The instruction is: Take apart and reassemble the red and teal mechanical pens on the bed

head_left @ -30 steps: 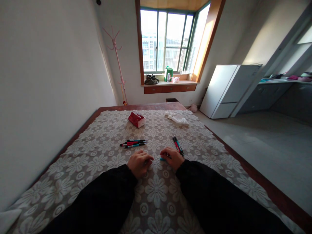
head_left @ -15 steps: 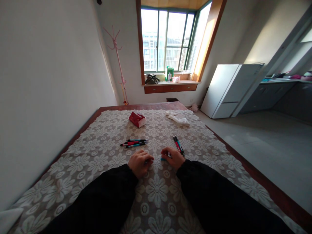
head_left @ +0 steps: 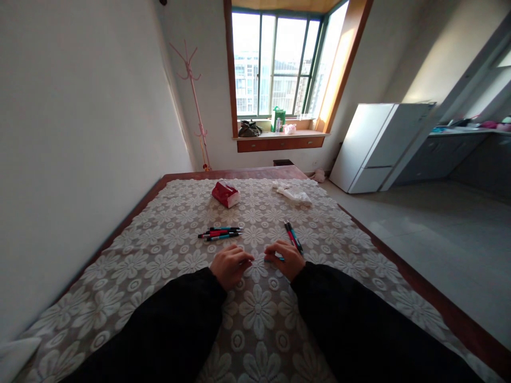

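My left hand (head_left: 229,265) and my right hand (head_left: 286,258) rest close together on a lace floral tablecloth (head_left: 167,250). A small teal pen part (head_left: 280,259) shows between the fingers of my right hand. My left hand has its fingers curled, and what it holds is hidden. Several red and teal pens (head_left: 219,233) lie in a bundle just beyond my left hand. Two more pens (head_left: 293,236), one red and one teal, lie beside my right hand.
A red tissue pack (head_left: 225,193) and a crumpled white bag (head_left: 292,193) lie farther back on the wooden table (head_left: 439,311). A white wall runs along the left. A white cabinet (head_left: 375,146) and open floor are on the right.
My right hand has turned slightly, so the teal piece now shows nearer its fingertips. My left hand has barely moved.
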